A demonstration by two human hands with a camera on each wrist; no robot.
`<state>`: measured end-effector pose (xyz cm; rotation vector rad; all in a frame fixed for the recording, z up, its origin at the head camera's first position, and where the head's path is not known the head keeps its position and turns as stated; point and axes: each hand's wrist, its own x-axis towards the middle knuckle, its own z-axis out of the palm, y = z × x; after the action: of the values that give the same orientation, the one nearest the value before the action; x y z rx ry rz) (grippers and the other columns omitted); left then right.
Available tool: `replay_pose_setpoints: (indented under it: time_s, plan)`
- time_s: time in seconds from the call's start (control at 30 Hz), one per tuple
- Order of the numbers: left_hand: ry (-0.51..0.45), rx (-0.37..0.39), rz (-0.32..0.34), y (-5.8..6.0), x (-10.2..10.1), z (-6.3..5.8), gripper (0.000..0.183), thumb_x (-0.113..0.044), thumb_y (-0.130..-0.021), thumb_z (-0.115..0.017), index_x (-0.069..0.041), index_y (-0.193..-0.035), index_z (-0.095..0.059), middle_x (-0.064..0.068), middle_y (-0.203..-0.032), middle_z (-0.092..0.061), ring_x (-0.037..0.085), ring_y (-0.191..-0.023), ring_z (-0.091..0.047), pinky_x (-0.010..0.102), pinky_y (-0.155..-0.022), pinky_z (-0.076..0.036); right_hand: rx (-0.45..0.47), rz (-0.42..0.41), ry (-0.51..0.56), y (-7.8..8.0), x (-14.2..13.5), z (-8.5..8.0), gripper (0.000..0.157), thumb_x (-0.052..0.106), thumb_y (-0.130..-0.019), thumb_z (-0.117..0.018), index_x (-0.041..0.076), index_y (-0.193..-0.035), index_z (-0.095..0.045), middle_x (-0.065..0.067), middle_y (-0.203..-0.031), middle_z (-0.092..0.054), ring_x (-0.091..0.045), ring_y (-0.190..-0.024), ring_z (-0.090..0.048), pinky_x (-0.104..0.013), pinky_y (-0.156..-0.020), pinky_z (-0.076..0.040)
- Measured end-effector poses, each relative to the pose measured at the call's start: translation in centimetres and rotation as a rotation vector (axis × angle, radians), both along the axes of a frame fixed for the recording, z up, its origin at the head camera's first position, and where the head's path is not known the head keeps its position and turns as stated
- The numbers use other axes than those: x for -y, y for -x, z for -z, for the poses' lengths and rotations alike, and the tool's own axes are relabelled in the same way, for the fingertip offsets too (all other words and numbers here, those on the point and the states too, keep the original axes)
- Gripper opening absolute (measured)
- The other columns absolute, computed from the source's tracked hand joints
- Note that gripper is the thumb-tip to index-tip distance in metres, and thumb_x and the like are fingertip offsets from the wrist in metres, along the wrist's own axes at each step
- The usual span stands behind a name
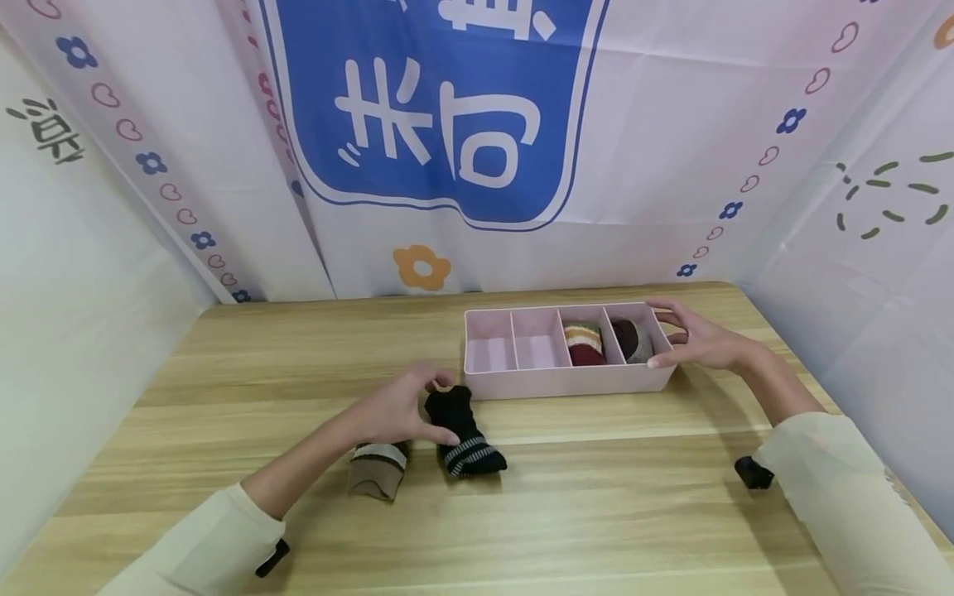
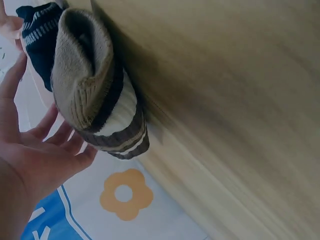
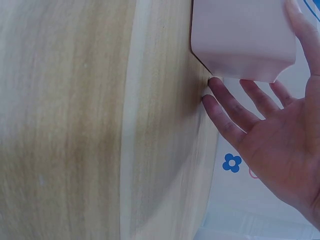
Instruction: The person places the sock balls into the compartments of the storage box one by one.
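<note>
A rolled black sock [image 1: 471, 451] with grey-striped bands lies on the table. My left hand [image 1: 406, 407] arches over its left side, the thumb reaching across it and the other fingers bent loosely by its far end. Partly under that wrist sits a beige sock [image 1: 376, 476] with dark and white bands, large in the left wrist view. A pink divided box [image 1: 562, 385] stands toward the back right. At its right end is my right hand [image 1: 704, 339], the thumb at the front corner and the fingers spread along the end and far corner.
Two box compartments at the right hold a colour-striped sock [image 1: 585, 343] and a dark-and-grey sock [image 1: 633, 341]. Behind the wooden table [image 1: 596, 513] hangs a printed cloth [image 1: 358, 240]; more white cloth stands at both sides.
</note>
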<state>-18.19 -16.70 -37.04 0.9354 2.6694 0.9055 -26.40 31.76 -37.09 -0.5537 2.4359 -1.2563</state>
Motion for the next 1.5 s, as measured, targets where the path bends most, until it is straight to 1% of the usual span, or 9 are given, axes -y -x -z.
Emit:
replay_pose_setpoints:
  time_s: [0.17, 0.43, 0.53, 0.63, 0.87, 1.03, 1.23, 1.37, 1.5]
  plan:
    - [0.090, -0.079, 0.043, -0.5, -0.2, 0.4, 0.085, -0.045, -0.074, -0.093, 0.005, -0.133, -0.058, 0.018, -0.133, -0.063, 0.037, -0.124, -0.060, 0.053, -0.104, -0.049, -0.007, 0.000, -0.003, 0.1, 0.0, 0.1, 0.100, 0.012, -0.088, -0.079, 0.004, -0.162, -0.013, -0.035, -0.165, -0.011, -0.060, -0.148, -0.019, -0.070, -0.115, -0.026]
    - [0.163, -0.136, 0.007, -1.1, -0.9, 1.0, 0.096, -0.056, -0.067, -0.093, 0.002, -0.134, -0.057, 0.014, -0.131, -0.063, 0.034, -0.122, -0.060, 0.051, -0.103, -0.050, -0.001, 0.008, -0.010, 0.1, 0.0, 0.1, 0.101, 0.013, -0.087, -0.080, 0.005, -0.163, -0.013, -0.034, -0.166, -0.010, -0.059, -0.149, -0.016, -0.070, -0.116, -0.025]
    - [0.183, -0.143, -0.011, -1.2, -1.1, 1.1, 0.095, -0.056, -0.066, -0.093, 0.000, -0.134, -0.058, 0.013, -0.132, -0.062, 0.033, -0.121, -0.060, 0.051, -0.103, -0.050, 0.002, 0.004, -0.009, 0.1, 0.1, 0.0, 0.101, 0.013, -0.088, -0.080, 0.005, -0.163, -0.013, -0.034, -0.166, -0.010, -0.060, -0.148, -0.018, -0.070, -0.115, -0.026]
    - [0.180, -0.145, -0.007, -1.1, -1.2, 1.0, 0.090, -0.049, -0.067, -0.094, 0.001, -0.134, -0.060, 0.012, -0.131, -0.062, 0.031, -0.120, -0.061, 0.050, -0.102, -0.050, 0.002, 0.002, -0.007, 0.1, 0.1, 0.0, 0.100, 0.013, -0.088, -0.079, 0.005, -0.163, -0.012, -0.035, -0.165, -0.011, -0.061, -0.146, -0.022, -0.070, -0.114, -0.029]
    - [0.109, -0.114, 0.031, -0.7, -1.1, 1.2, 0.077, -0.030, -0.068, -0.093, 0.004, -0.130, -0.061, 0.009, -0.124, -0.063, 0.023, -0.110, -0.060, 0.044, -0.098, -0.053, 0.002, 0.005, -0.017, 0.1, 0.1, -0.1, 0.099, 0.013, -0.090, -0.078, 0.007, -0.163, -0.013, -0.035, -0.164, -0.016, -0.062, -0.139, -0.036, -0.066, -0.108, -0.040]
    - [0.065, -0.083, 0.065, -0.5, -0.9, 1.4, 0.074, -0.022, -0.068, -0.091, 0.005, -0.130, -0.060, 0.009, -0.124, -0.063, 0.023, -0.111, -0.059, 0.045, -0.100, -0.052, 0.007, 0.005, -0.011, 0.1, 0.1, 0.0, 0.099, 0.013, -0.089, -0.078, 0.006, -0.163, -0.012, -0.035, -0.164, -0.015, -0.062, -0.141, -0.032, -0.068, -0.110, -0.036]
    - [-0.001, 0.004, 0.092, -0.2, -0.4, 1.3, 0.074, -0.015, -0.070, -0.090, 0.005, -0.134, -0.057, 0.010, -0.127, -0.063, 0.023, -0.111, -0.058, 0.046, -0.100, -0.051, 0.009, 0.005, -0.012, 0.1, 0.1, 0.0, 0.100, 0.013, -0.088, -0.079, 0.006, -0.163, -0.013, -0.035, -0.165, -0.012, -0.062, -0.145, -0.024, -0.070, -0.113, -0.030]
    - [-0.032, 0.058, 0.088, -0.1, -0.2, 0.9, 0.076, -0.014, -0.072, -0.089, 0.004, -0.138, -0.055, 0.011, -0.130, -0.062, 0.023, -0.109, -0.057, 0.046, -0.095, -0.052, 0.006, 0.004, -0.011, 0.1, 0.0, 0.0, 0.099, 0.012, -0.089, -0.078, 0.006, -0.163, -0.013, -0.036, -0.164, -0.015, -0.063, -0.141, -0.031, -0.069, -0.111, -0.034]
    - [-0.053, 0.070, 0.094, -0.1, 0.2, 0.4, 0.077, -0.014, -0.073, -0.088, 0.006, -0.140, -0.054, 0.016, -0.138, -0.059, 0.027, -0.117, -0.057, 0.049, -0.096, -0.052, 0.002, 0.005, -0.015, 0.0, 0.0, 0.0, 0.098, 0.012, -0.090, -0.078, 0.006, -0.163, -0.012, -0.036, -0.164, -0.016, -0.062, -0.139, -0.035, -0.067, -0.110, -0.038]
